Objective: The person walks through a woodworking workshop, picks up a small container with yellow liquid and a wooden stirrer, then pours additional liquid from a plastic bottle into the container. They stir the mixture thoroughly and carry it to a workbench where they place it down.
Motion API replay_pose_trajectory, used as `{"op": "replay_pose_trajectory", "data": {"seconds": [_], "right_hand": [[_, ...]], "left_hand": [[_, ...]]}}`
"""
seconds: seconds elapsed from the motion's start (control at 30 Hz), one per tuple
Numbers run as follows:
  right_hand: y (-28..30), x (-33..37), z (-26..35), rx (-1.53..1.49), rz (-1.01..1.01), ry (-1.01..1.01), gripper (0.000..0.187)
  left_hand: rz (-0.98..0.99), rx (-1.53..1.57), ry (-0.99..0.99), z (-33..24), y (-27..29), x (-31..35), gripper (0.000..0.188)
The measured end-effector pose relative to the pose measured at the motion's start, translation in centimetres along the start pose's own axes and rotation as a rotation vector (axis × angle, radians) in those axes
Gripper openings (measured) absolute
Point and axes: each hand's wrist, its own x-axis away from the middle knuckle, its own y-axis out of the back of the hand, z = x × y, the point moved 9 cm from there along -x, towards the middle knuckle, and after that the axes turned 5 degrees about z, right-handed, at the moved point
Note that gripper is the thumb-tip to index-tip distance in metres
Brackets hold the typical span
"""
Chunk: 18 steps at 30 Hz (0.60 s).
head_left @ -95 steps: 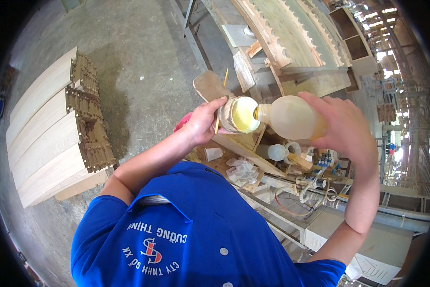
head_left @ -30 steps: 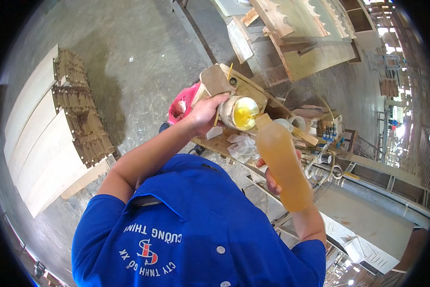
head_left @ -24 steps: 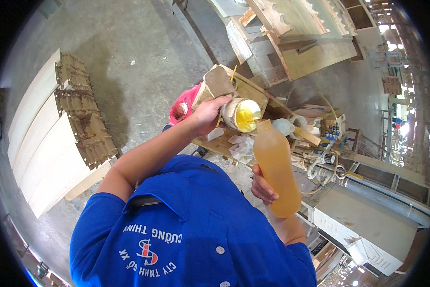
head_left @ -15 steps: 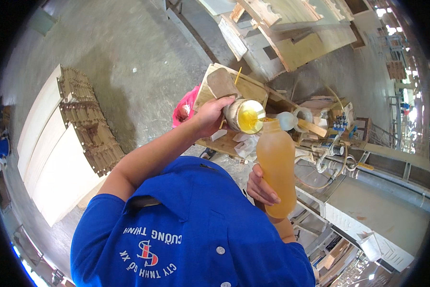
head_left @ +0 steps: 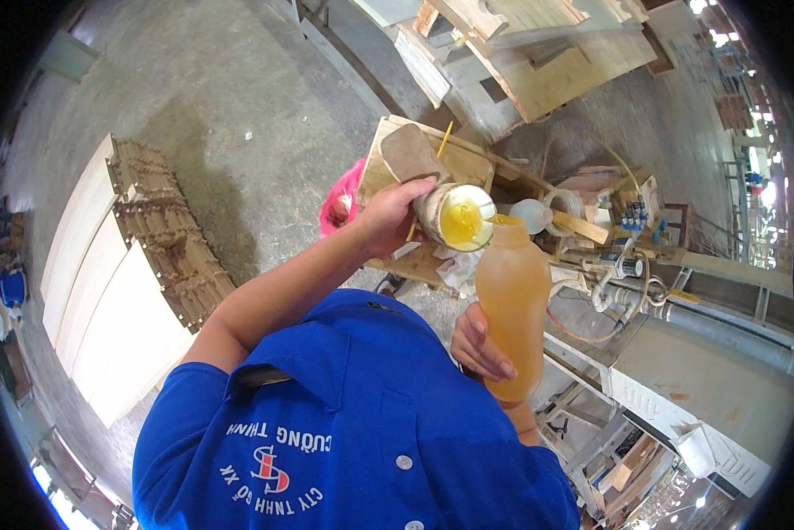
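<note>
In my left hand (head_left: 391, 214) is a round, whitish, stained cup (head_left: 430, 210), tilted to the right with yellow liquid (head_left: 461, 223) inside. Its lip is right beside the open neck of a tall translucent plastic bottle (head_left: 513, 291), where some yellow liquid shows at the mouth. The bottle stands nearly upright and looks filled with amber liquid. Fingers of my right hand (head_left: 482, 346) wrap round its lower left side; the rest of that hand is hidden behind it.
Beyond the cup, a wooden box or stand (head_left: 467, 163) carries a brown flat block (head_left: 410, 152) and a thin yellow stick (head_left: 445, 140). A pink bag (head_left: 344, 196) hangs at its left. Stacked pale boards (head_left: 105, 291) lie left; a machine bed (head_left: 706, 380) with pipes stands right.
Both hands keep their hold, with cup and bottle almost in the same place. The surroundings have shifted slightly in view.
</note>
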Motion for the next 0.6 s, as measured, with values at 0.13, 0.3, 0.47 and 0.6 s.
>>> {"op": "replay_pose_trajectory", "data": {"seconds": [0.13, 0.3, 0.47, 0.6], "right_hand": [[-0.1, -0.2, 0.2, 0.056, -0.015, -0.004, 0.048], [-0.1, -0.8, 0.1, 0.069, 0.015, -0.001, 0.050], [0.4, -0.3, 0.3, 0.216, -0.197, 0.036, 0.060], [0.6, 0.9, 1.5, 0.421, -0.490, -0.025, 0.082]], "left_hand": [[0.026, 0.008, -0.011, -0.5, -0.5, 0.0, 0.035], [-0.012, 0.009, -0.017, -1.3, -1.0, 0.5, 0.037], [0.008, -0.040, -0.035, -2.2, -1.3, 1.1, 0.038], [0.041, -0.080, -0.047, -2.5, -0.8, 1.6, 0.039]]}}
